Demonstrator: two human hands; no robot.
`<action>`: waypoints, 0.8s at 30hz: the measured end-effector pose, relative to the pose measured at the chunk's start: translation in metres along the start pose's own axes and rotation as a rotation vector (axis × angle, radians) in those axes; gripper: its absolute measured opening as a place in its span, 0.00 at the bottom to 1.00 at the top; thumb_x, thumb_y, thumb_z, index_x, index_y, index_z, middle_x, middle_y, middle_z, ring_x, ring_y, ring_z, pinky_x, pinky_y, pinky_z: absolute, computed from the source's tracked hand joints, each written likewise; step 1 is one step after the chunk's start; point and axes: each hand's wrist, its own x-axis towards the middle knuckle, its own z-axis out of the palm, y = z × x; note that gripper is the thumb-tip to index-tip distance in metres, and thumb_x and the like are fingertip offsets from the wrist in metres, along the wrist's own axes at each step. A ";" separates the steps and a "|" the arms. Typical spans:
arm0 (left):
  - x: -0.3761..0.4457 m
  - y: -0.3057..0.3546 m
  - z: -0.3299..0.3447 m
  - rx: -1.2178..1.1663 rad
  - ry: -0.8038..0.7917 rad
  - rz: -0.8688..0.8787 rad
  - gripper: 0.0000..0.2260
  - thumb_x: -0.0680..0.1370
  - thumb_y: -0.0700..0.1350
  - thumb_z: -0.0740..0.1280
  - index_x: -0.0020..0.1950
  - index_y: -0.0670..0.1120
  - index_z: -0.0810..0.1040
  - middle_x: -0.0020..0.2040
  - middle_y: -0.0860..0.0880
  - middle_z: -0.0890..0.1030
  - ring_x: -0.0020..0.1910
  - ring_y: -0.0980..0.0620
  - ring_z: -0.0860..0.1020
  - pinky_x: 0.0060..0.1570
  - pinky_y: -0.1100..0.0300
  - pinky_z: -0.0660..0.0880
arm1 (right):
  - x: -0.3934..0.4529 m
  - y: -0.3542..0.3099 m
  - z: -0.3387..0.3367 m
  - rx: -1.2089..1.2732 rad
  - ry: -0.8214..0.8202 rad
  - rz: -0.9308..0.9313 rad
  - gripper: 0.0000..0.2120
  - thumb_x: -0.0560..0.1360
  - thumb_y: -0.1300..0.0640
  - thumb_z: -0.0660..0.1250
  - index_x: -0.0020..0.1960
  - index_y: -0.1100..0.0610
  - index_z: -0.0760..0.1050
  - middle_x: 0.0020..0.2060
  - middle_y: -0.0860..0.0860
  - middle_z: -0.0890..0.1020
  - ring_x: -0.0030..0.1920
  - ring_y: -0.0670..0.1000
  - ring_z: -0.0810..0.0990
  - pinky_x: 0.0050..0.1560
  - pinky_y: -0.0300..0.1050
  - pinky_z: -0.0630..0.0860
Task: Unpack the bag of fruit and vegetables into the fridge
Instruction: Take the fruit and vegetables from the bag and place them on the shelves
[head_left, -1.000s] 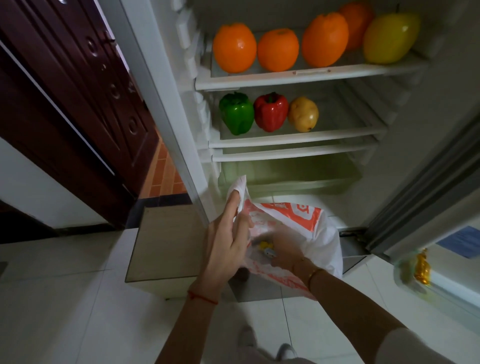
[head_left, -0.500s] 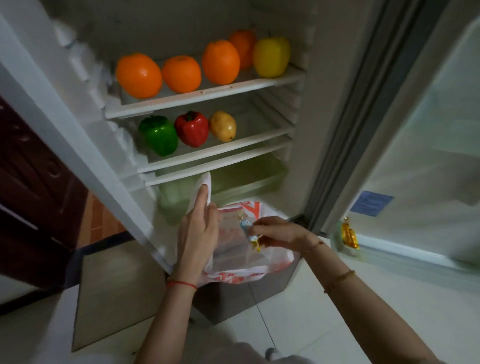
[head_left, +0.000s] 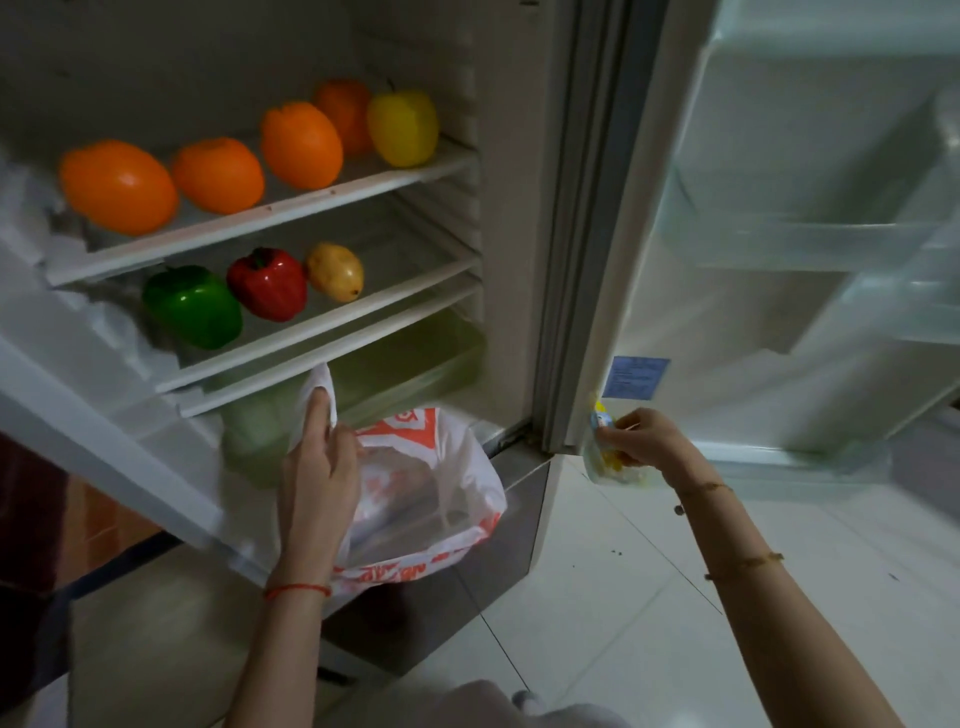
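- Right hand (head_left: 641, 441) has come out of the bag (head_left: 431, 493) since half a second ago; it's now off to the right, at the bottom corner of the open door (head_left: 779, 260); view has also swung right, more of the door showing
- Right fingers pinched shut on a small packet (head_left: 610, 457); clear wrap, yellow and blue on it; contents blurred, can't tell what it is
- Left hand (head_left: 317, 467) closed on the bag's rim; one handle (head_left: 319, 395) sticks up above the fingers; red string on that wrist
- Bag is white plastic with orange print, mouth held open, hanging in front of the fridge's lowest compartment; inside looks slack, can't tell if anything is left in it
- Behind the bag: a pale green drawer (head_left: 405, 364) under the lowest shelf
- Middle shelf (head_left: 332, 332): green pepper (head_left: 195, 306), red pepper (head_left: 267, 283), yellowish fruit (head_left: 335, 271), left to right; the two peppers touching or nearly so
- Top shelf (head_left: 291, 208): four oranges (head_left: 119, 186) in a row running back to the right; yellow pepper (head_left: 402, 127) at the right end, just beside the last orange
- Frost built up on the left inner wall (head_left: 31, 208)
- Door: clear bins (head_left: 805, 244), blue label (head_left: 635, 376) near its lower inner edge, just above the packet
- White tile floor (head_left: 649, 597) below; dark wood cabinet (head_left: 31, 519) at far left
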 end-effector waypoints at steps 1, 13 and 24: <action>0.000 0.000 0.000 0.000 -0.001 0.004 0.23 0.83 0.51 0.54 0.75 0.67 0.52 0.44 0.43 0.81 0.33 0.49 0.79 0.26 0.62 0.70 | 0.006 0.006 -0.001 -0.049 0.037 0.021 0.12 0.72 0.52 0.72 0.38 0.61 0.81 0.36 0.57 0.82 0.34 0.51 0.79 0.43 0.46 0.78; -0.005 -0.006 -0.010 -0.019 0.029 0.007 0.23 0.83 0.51 0.53 0.72 0.72 0.50 0.42 0.44 0.80 0.29 0.50 0.76 0.26 0.58 0.72 | 0.047 0.032 0.021 -0.179 0.174 0.075 0.18 0.72 0.47 0.72 0.43 0.64 0.79 0.37 0.56 0.78 0.37 0.54 0.75 0.29 0.42 0.65; -0.013 0.006 -0.017 -0.072 0.035 0.017 0.24 0.84 0.49 0.54 0.72 0.75 0.51 0.44 0.54 0.80 0.34 0.51 0.81 0.32 0.51 0.81 | 0.050 0.043 0.030 -0.284 0.202 0.042 0.16 0.72 0.53 0.74 0.49 0.65 0.75 0.40 0.58 0.78 0.41 0.57 0.76 0.40 0.47 0.71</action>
